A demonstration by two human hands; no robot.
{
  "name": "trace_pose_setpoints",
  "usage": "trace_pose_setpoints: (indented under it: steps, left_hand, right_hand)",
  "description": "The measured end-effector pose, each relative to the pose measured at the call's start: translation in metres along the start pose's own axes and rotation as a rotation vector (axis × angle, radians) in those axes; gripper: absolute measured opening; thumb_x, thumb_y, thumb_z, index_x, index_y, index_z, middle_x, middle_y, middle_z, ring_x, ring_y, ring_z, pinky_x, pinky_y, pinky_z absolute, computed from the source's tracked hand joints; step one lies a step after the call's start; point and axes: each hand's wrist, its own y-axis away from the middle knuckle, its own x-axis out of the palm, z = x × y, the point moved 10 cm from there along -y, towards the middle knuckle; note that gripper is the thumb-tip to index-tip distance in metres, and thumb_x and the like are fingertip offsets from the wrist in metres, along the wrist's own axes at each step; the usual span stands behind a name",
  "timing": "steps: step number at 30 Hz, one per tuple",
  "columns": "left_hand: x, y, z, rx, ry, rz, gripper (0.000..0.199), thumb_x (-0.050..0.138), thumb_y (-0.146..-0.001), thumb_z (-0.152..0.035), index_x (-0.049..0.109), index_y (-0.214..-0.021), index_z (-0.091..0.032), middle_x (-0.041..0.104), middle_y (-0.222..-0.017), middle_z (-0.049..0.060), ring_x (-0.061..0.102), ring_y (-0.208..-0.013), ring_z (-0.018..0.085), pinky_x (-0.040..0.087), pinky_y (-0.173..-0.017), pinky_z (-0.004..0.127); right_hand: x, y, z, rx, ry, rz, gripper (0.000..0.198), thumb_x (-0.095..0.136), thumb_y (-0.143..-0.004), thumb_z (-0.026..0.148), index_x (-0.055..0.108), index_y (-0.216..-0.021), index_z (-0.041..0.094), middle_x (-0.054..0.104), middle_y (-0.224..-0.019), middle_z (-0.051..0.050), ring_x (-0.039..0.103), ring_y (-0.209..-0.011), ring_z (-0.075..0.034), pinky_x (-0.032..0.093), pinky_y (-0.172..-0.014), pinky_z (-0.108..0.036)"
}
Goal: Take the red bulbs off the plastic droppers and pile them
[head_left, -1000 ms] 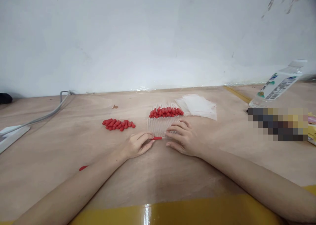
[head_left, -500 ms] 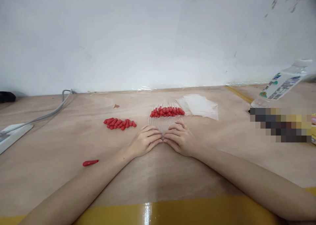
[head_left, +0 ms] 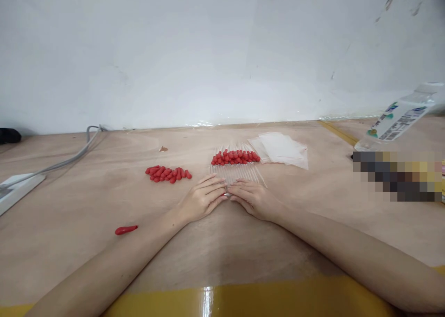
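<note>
My left hand point(head_left: 205, 197) is closed in a pinch on a red rubber bulb point(head_left: 223, 194), of which only a sliver shows at the fingertips. Facing it, my right hand point(head_left: 255, 199) pinches a thin clear dropper tube point(head_left: 228, 194) whose end meets the bulb; most of it is hidden by the fingers. Just beyond both hands lies a row of clear dropper tubes point(head_left: 231, 172) side by side. Above them is a row of red-bulbed droppers point(head_left: 235, 157). A pile of loose red bulbs point(head_left: 168, 174) lies left of the tubes, and a single red bulb point(head_left: 125, 230) rests beside my left forearm.
Flat clear-and-white plastic bags point(head_left: 283, 149) overlap behind the right hand. A tilted plastic bottle point(head_left: 399, 117) and a pixelated item point(head_left: 396, 175) are at the right. A grey cable point(head_left: 69, 159) runs to a white power strip point(head_left: 22, 192) on the left. A wall closes the back.
The right hand's fingers have drawn together and lowered, uncovering more tube ends on the right. A bit of red and clear tube now shows between the fingertips.
</note>
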Motion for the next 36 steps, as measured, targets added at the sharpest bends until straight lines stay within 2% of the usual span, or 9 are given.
trace_pose_setpoints:
  steps: [7, 17, 26, 28, 31, 34, 36]
  left_hand:
    - [0.004, 0.0, -0.002, -0.004, 0.027, 0.074, 0.017, 0.047, -0.085, -0.018, 0.061, -0.094, -0.016, 0.068, -0.098, 0.006, 0.054, -0.109, 0.019, 0.037, -0.103, 0.044]
    - [0.004, 0.003, 0.001, -0.022, 0.082, 0.096, 0.015, 0.047, -0.085, -0.017, 0.061, -0.09, -0.016, 0.068, -0.095, 0.006, 0.054, -0.11, 0.019, 0.037, -0.103, 0.043]
    - [-0.001, 0.007, -0.003, 0.037, -0.002, 0.057, 0.013, 0.05, -0.084, -0.018, 0.061, -0.091, -0.015, 0.067, -0.099, 0.007, 0.053, -0.111, 0.021, 0.04, -0.1, 0.043]
    - [-0.009, 0.009, 0.004, 0.012, -0.053, 0.017, 0.012, 0.051, -0.084, -0.018, 0.061, -0.089, -0.015, 0.067, -0.1, 0.007, 0.053, -0.11, 0.021, 0.04, -0.099, 0.043]
    - [-0.027, 0.013, 0.029, -0.14, -0.141, -0.044, 0.011, 0.054, -0.082, -0.022, 0.063, -0.087, -0.018, 0.066, -0.098, 0.005, 0.057, -0.102, 0.021, 0.046, -0.09, 0.04]
    - [-0.043, 0.021, 0.073, -0.426, -0.213, -0.039, 0.018, 0.051, -0.083, -0.03, 0.065, -0.087, -0.019, 0.062, -0.088, 0.005, 0.058, -0.084, 0.019, 0.049, -0.073, 0.033]
    - [-0.051, 0.033, 0.105, -0.64, -0.229, 0.001, 0.024, 0.045, -0.085, -0.031, 0.065, -0.088, -0.018, 0.058, -0.087, 0.006, 0.057, -0.08, 0.018, 0.048, -0.071, 0.031]
  right_hand:
    - [-0.001, 0.001, 0.005, -0.086, 0.038, 0.014, 0.019, 0.04, -0.088, 0.015, 0.057, -0.095, 0.017, 0.067, -0.093, -0.007, 0.062, -0.09, -0.014, 0.048, -0.094, -0.037]
    - [-0.006, 0.002, 0.012, -0.143, 0.133, -0.004, 0.02, 0.04, -0.087, 0.013, 0.059, -0.093, 0.017, 0.068, -0.088, -0.006, 0.063, -0.089, -0.015, 0.048, -0.094, -0.036]
    - [-0.024, 0.017, 0.013, -0.19, 0.112, -0.118, 0.024, 0.045, -0.083, 0.007, 0.059, -0.102, 0.013, 0.068, -0.089, -0.008, 0.061, -0.096, -0.018, 0.047, -0.094, -0.039]
    - [-0.035, 0.02, 0.0, -0.129, 0.115, -0.156, 0.026, 0.045, -0.083, 0.007, 0.059, -0.102, 0.016, 0.068, -0.091, -0.006, 0.061, -0.094, -0.017, 0.047, -0.094, -0.038]
    - [-0.057, 0.027, -0.037, 0.113, 0.194, -0.237, 0.021, 0.048, -0.084, 0.015, 0.063, -0.098, 0.021, 0.068, -0.086, -0.003, 0.063, -0.083, -0.016, 0.049, -0.084, -0.034]
    - [-0.065, 0.037, -0.074, 0.366, 0.391, -0.208, 0.018, 0.05, -0.084, 0.026, 0.066, -0.093, 0.023, 0.066, -0.075, -0.003, 0.06, -0.073, -0.017, 0.043, -0.07, -0.033]
    - [-0.065, 0.043, -0.091, 0.473, 0.504, -0.16, 0.019, 0.049, -0.084, 0.027, 0.067, -0.091, 0.023, 0.064, -0.069, -0.002, 0.058, -0.071, -0.017, 0.036, -0.067, -0.032]
